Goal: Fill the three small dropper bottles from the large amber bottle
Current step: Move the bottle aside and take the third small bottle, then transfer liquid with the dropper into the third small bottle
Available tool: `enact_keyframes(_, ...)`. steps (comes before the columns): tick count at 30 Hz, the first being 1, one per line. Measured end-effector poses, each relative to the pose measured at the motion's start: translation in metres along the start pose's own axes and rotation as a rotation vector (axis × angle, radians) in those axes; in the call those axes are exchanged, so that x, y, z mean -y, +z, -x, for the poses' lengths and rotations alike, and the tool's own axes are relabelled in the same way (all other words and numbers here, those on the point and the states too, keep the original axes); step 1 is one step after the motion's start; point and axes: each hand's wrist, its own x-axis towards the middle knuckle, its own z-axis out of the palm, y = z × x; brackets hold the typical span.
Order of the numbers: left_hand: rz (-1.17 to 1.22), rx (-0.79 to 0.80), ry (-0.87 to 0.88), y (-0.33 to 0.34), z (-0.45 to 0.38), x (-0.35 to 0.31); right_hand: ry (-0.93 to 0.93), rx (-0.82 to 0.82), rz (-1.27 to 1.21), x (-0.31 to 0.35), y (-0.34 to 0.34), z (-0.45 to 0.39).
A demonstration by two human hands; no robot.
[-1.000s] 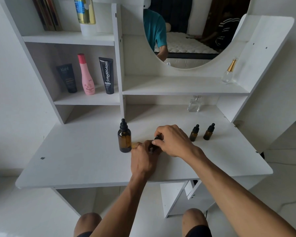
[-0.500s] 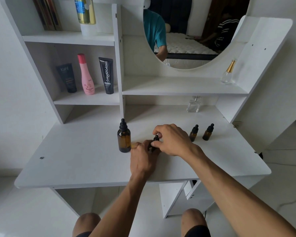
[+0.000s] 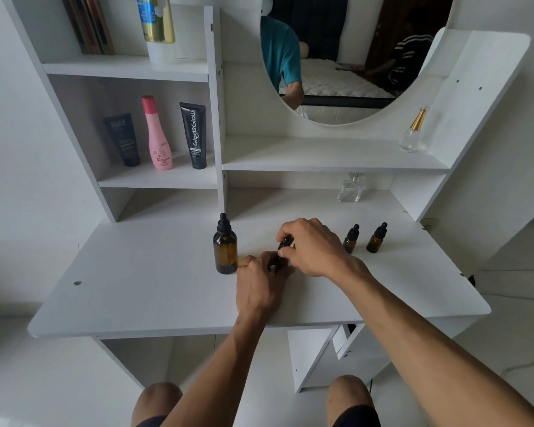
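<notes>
Right hand pinches the black dropper cap of a small dropper bottle from above, fingers curled round it; left hand wraps the bottle body below and steadies it on the desk, so the body itself is mostly hidden. Landmark: the large amber bottle, upright, cap on, untouched. The held bottle is just right of it, with the left hand's knuckles close to its base; contact cannot be told. Two more small dropper bottles stand capped further right of the large amber bottle, beyond the right hand, side by side and apart from each other. A clear glass perfume bottle sits behind and right of it, near the back of the desk; three cosmetic tubes and bottles are on the shelf up and left of it. Step looks like unscrewing the first small bottle's cap; cannot tell if the cap is loose yet. No filling looks done, task early. Next move probably calls for lifting the cap off, setting it down, then opening the large amber bottle and drawing liquid with its dropper. Keep the small bottle upright, as it is light and tips easily.
</notes>
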Motion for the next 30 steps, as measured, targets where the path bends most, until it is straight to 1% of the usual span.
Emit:
enact_keyframes(3, 0.007, 0.007, 0.001, 0.001, 0.000, 0.002, -0.025, -0.036, -0.079, -0.002, -0.012, 0.000)
enact_keyframes(5, 0.016, 0.006, 0.002, 0.000, 0.000, 0.002, -0.030, -0.092, -0.171, -0.007, -0.022, 0.003)
enact_keyframes(9, 0.016, 0.004, 0.007, 0.000, -0.001, 0.001, 0.039, -0.331, -0.281, -0.024, -0.027, 0.011)
enact_keyframes(10, 0.018, 0.005, 0.009, 0.000, -0.001, 0.002, 0.063, -0.366, -0.283, -0.028, -0.024, 0.014)
enact_keyframes(13, 0.031, 0.006, 0.009, 0.001, 0.000, 0.002, 0.111, -0.383, -0.268, -0.041, 0.000, 0.020)
enact_keyframes(18, 0.018, 0.001, 0.015, 0.001, 0.000, 0.001, 0.154, -0.427, -0.311, -0.055, 0.044, 0.020)
enact_keyframes(30, 0.024, -0.005, 0.012, 0.000, 0.001, 0.002, 0.178, -0.458, -0.315, -0.058, 0.078, 0.027)
